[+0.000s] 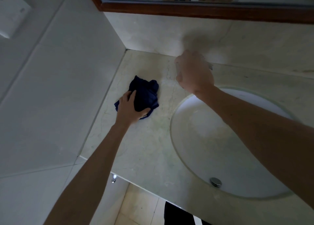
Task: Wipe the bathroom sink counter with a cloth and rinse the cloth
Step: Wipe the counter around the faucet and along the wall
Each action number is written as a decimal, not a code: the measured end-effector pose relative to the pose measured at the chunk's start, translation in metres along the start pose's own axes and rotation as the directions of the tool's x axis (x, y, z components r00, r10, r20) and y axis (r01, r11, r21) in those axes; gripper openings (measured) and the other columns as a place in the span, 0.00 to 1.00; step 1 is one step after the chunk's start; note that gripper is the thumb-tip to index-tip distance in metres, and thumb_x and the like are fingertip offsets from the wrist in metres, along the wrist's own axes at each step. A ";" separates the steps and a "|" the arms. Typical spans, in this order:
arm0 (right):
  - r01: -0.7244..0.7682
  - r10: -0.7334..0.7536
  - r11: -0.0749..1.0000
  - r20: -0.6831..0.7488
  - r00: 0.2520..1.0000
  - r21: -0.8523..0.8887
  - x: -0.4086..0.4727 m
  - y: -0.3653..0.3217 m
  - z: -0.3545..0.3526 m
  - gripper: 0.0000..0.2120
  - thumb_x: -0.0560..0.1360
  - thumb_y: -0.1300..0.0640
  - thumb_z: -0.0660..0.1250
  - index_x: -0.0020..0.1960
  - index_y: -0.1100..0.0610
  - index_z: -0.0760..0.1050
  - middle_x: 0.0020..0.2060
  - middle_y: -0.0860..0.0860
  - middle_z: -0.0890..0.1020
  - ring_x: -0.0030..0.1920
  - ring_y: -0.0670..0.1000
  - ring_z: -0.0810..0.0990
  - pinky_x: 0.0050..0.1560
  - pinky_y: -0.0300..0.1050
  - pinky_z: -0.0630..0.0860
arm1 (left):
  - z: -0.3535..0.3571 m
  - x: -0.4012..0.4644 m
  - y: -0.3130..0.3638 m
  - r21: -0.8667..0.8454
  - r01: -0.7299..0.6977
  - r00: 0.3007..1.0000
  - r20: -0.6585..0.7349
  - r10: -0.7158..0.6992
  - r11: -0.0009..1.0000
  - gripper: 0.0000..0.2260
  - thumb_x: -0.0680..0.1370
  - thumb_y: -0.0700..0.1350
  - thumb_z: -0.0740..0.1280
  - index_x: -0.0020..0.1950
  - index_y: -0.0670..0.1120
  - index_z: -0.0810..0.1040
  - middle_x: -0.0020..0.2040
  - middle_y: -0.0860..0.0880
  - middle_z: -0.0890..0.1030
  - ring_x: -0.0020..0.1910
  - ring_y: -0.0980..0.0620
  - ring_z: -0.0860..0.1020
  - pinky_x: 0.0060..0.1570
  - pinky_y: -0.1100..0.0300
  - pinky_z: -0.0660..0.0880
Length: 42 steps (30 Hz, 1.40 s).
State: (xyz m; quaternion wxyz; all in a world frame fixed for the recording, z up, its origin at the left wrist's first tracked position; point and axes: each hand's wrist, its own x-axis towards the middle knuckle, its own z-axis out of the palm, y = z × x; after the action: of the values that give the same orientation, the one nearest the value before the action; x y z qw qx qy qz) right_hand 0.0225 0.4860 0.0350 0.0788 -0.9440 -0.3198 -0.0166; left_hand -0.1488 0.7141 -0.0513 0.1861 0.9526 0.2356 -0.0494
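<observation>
Your mirror [203, 7] hangs above the marble counter [144, 148], with the tiled wall [59, 71] close on your left. The oval sink [212, 139] holds only its metal drain plug [215, 181]. Your left hand [131, 105] grips the dark blue cloth [146, 92] on the counter. Your right hand [193, 71] is curled around something pale and blurred; what it is, you can't tell.
</observation>
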 end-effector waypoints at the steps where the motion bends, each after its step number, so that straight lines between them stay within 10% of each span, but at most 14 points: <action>1: -0.002 0.002 1.000 0.000 1.000 0.005 0.000 0.000 0.001 0.15 0.76 0.56 0.64 0.62 0.56 0.71 0.60 0.56 0.71 0.62 0.58 0.70 0.38 0.50 0.66 | -0.002 0.002 -0.001 0.051 -0.016 1.000 0.012 0.015 0.999 0.41 0.72 0.61 0.75 0.79 0.46 0.63 0.76 0.43 0.65 0.73 0.39 0.64 0.69 0.43 0.68; 9: -0.001 0.001 0.999 -0.008 1.000 0.043 0.002 0.001 0.002 0.15 0.74 0.57 0.65 0.61 0.58 0.72 0.59 0.57 0.71 0.61 0.59 0.70 0.37 0.50 0.67 | -0.024 0.022 0.010 0.181 -0.020 0.995 -0.091 0.037 0.983 0.15 0.82 0.52 0.63 0.57 0.40 0.74 0.43 0.44 0.80 0.39 0.43 0.79 0.36 0.53 0.71; 14: 0.003 -0.003 0.999 -0.013 1.000 0.050 0.002 0.001 0.001 0.16 0.74 0.58 0.66 0.61 0.58 0.73 0.59 0.57 0.72 0.60 0.60 0.71 0.39 0.50 0.69 | -0.054 0.046 -0.003 -0.195 0.224 0.975 0.054 -0.217 0.955 0.11 0.84 0.48 0.58 0.50 0.42 0.74 0.45 0.45 0.77 0.44 0.46 0.75 0.42 0.56 0.67; 19: 0.007 -0.007 1.000 -0.005 1.000 0.025 0.002 0.001 0.001 0.16 0.74 0.57 0.66 0.61 0.57 0.73 0.58 0.57 0.72 0.60 0.60 0.71 0.39 0.50 0.69 | -0.069 0.064 -0.028 -0.762 0.502 0.848 0.344 -0.403 0.408 0.10 0.83 0.52 0.64 0.52 0.46 0.78 0.54 0.45 0.81 0.53 0.48 0.78 0.54 0.55 0.74; 28: -0.010 0.010 0.999 0.004 1.000 0.049 -0.002 -0.002 -0.007 0.16 0.76 0.56 0.65 0.62 0.58 0.73 0.59 0.56 0.72 0.61 0.59 0.72 0.41 0.52 0.77 | -0.094 0.094 -0.009 -0.615 0.346 0.935 0.288 -0.206 0.709 0.13 0.79 0.41 0.67 0.63 0.43 0.77 0.56 0.43 0.83 0.55 0.44 0.80 0.55 0.48 0.78; 37: -0.012 0.012 1.000 -0.049 0.999 -0.009 0.001 -0.001 0.001 0.15 0.69 0.57 0.69 0.55 0.55 0.76 0.51 0.54 0.76 0.53 0.59 0.75 0.34 0.47 0.76 | -0.157 0.171 0.007 -0.266 -0.272 0.961 -0.113 0.251 0.925 0.19 0.78 0.42 0.69 0.68 0.48 0.71 0.58 0.48 0.79 0.57 0.49 0.78 0.55 0.54 0.74; 42: -0.021 0.021 1.000 -0.068 0.997 -0.013 0.001 -0.001 0.004 0.14 0.70 0.56 0.67 0.55 0.53 0.76 0.52 0.52 0.76 0.54 0.57 0.76 0.31 0.42 0.65 | -0.077 0.177 0.007 -0.005 -0.324 0.923 0.215 0.318 0.946 0.26 0.71 0.53 0.78 0.65 0.46 0.74 0.60 0.46 0.78 0.58 0.46 0.77 0.56 0.55 0.72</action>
State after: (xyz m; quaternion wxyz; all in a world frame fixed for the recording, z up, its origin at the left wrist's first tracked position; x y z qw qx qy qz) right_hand 0.0228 0.4885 0.0314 0.0834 -0.9468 -0.3069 -0.0501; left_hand 0.0114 0.8141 -0.0099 0.2014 0.9701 0.0544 -0.1236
